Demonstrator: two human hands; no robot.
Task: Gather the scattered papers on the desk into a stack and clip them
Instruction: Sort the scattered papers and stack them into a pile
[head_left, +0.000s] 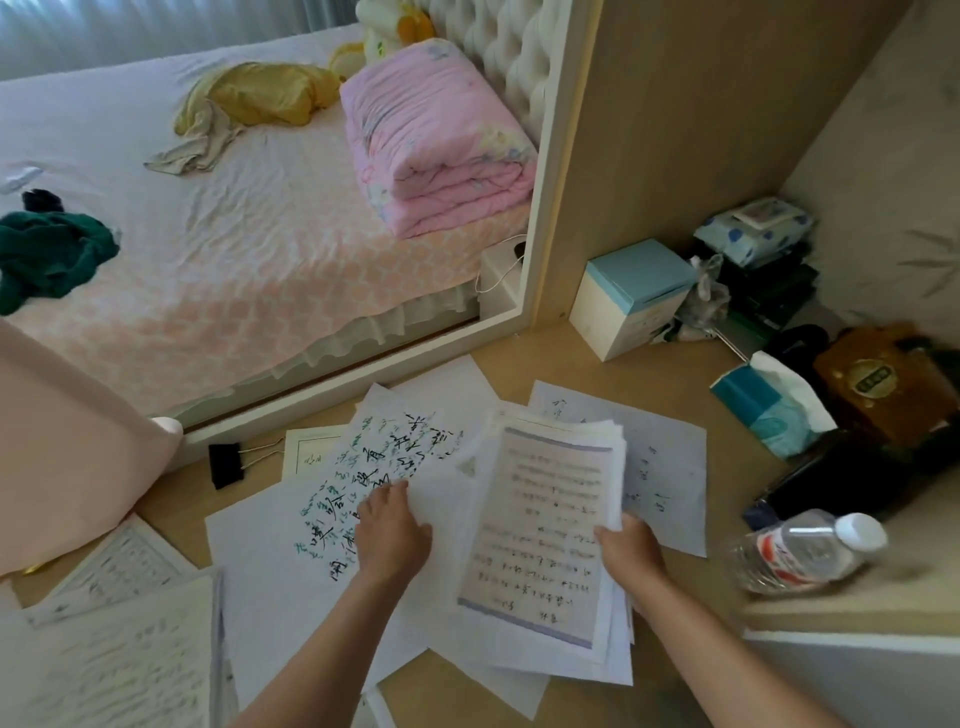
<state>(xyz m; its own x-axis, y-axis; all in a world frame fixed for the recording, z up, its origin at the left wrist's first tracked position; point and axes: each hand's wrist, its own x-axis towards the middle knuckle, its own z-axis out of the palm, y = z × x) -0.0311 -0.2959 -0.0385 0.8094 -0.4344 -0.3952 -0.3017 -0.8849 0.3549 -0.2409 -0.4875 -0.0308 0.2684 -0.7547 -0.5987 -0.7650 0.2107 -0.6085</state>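
Observation:
A stack of several papers (545, 525) is lifted a little above the desk; its top sheet shows printed lines inside a purple border. My right hand (631, 545) grips the stack's right edge, thumb on top. My left hand (392, 530) holds the left edge of a white sheet beside the stack, resting over a sheet of large green and black handwriting (363, 467). More loose sheets (670, 467) lie flat around and beneath, and others (119, 566) sit at the lower left. A black binder clip (226, 465) lies on the desk at the left, apart from both hands.
A wooden desk (613, 374) meets a bed at the left. A clear plastic bottle (810, 551) lies at the right. A tissue pack (769, 410), a white and blue box (628, 301) and dark clutter fill the back right corner. A pink cushion (67, 457) overlaps the left edge.

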